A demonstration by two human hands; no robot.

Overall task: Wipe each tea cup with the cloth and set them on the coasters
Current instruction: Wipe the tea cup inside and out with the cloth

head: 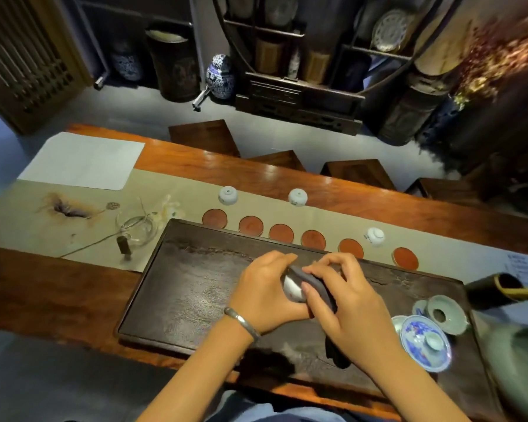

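Observation:
My left hand grips a small white tea cup above the dark tea tray. My right hand holds a dark grey cloth pressed against the cup; the cloth's tail hangs down below the hand. Several round red-brown coasters lie in a row on the beige runner just beyond the tray, all bare. Three white cups stand upside down on the runner: one at the back left, one at the back middle, one between the two right-hand coasters.
A glass pitcher stands left of the tray. A blue-and-white lidded bowl and a pale strainer stand sit on the tray's right end. A dark container is at the right. White paper lies at the far left. Wooden stools stand beyond the table.

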